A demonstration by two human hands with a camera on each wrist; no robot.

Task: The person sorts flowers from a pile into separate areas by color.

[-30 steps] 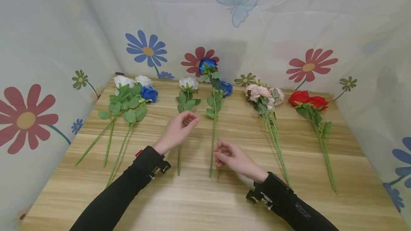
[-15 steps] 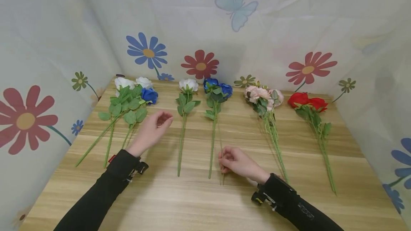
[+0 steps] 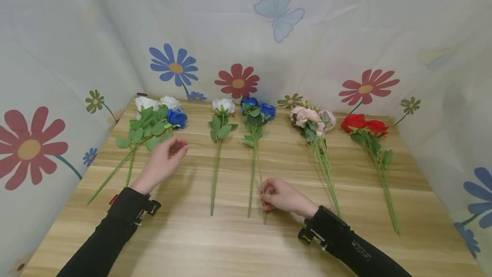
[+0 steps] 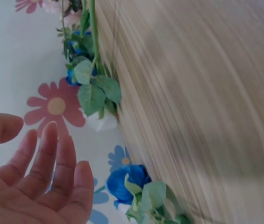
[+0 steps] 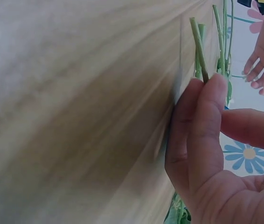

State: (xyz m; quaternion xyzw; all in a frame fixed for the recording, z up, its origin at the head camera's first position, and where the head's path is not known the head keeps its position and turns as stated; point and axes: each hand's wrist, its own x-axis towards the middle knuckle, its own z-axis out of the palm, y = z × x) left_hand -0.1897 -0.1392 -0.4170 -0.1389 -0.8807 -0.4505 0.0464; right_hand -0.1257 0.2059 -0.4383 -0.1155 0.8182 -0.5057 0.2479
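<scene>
My right hand (image 3: 282,195) pinches the lower stem of a blue rose between thumb and fingers. In the right wrist view the cut end of that stem (image 5: 198,42) sticks out past the fingertips. The flower head of this blue rose (image 3: 250,105) lies at the back beside a second blue rose (image 3: 267,111). Over the left part of the table, my left hand (image 3: 163,161) hovers with loosely bent fingers and nothing in them. Nearest to it is another blue rose (image 3: 177,118), whose stem the hand and forearm hide. Two white roses (image 3: 146,104) lie beside that one.
A white rose (image 3: 224,106) lies between the left group and the blue pair. Farther right are pink flowers (image 3: 305,116) and red roses (image 3: 353,122). A printed cloth backdrop (image 3: 315,63) stands along the back and sides of the wooden table (image 3: 230,247).
The blue rose in my right hand has come down from a raised position onto the table beside the other blue one. My left hand has moved left, away from the middle white rose.
</scene>
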